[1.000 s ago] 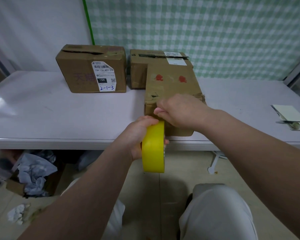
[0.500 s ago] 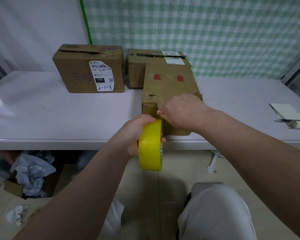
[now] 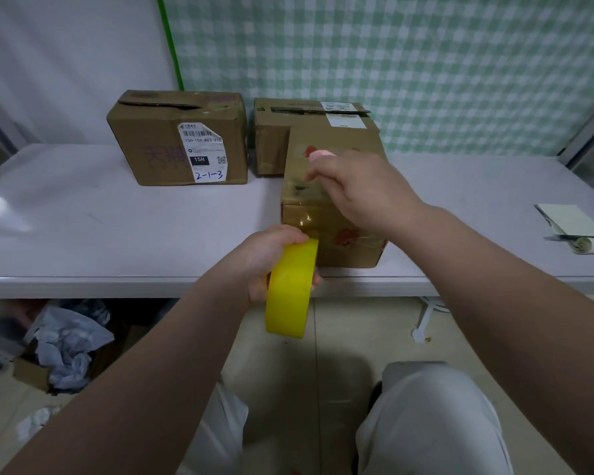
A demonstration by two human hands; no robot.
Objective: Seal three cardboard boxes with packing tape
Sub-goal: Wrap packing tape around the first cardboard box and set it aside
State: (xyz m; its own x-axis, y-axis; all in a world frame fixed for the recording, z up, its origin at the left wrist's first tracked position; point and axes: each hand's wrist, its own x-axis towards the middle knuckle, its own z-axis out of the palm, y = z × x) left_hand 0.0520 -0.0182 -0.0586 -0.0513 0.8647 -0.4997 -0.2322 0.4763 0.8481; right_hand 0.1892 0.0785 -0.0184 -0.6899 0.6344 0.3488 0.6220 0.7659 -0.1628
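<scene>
Three boxes stand on the desk [image 3: 83, 228]: near box [image 3: 326, 231] at its front edge, back box [image 3: 271, 142] just behind, left box [image 3: 158, 145] apart. My right hand [image 3: 367, 193] lies over the near box's top, its fingers too blurred to tell pressing from pinching. My left hand [image 3: 264, 258] curls its fingers round the tape [image 3: 288, 293], just before the desk edge.

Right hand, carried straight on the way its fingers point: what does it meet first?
The right hand would probably meet the rear box behind the near box; depth is unclear.
</scene>
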